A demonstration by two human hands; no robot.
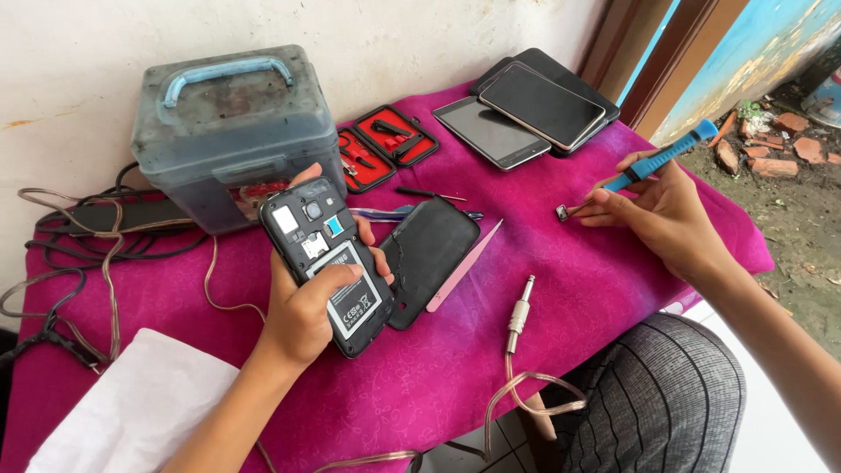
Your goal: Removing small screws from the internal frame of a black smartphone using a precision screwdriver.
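At the far left, a tangle of cables is trailing off the pink cloth, with a white sheet lying at the near corner. Behind them, a dusty grey toolbox with a blue handle is standing against the wall.

Your left hand is wrapping around an opened phone, back cover off, battery showing and facing you. The fingers are curling shut around its edges and the thumb is pressing across the battery, so the phone is hanging in the air above the cloth, tilted. Its black back cover is lying just beside it on the cloth, next to a pale pink pry tool. A red tool case is lying open behind that, and an audio plug on a clear cable is resting nearer you.

Further right, several phones are stacking up at the table's back edge. Your right hand is pinching a blue-handled screwdriver, fingers closed tight on it, with its tip touching a tiny dark part on the cloth.

I judge the risks this way: you are gripping the phone one-handed at a slant, so a slackening thumb could let the battery slide out or the whole phone drop. The small part is sitting loose on patterned fabric; a nudge from the screwdriver could flick it off the table, where it would be hard to find.
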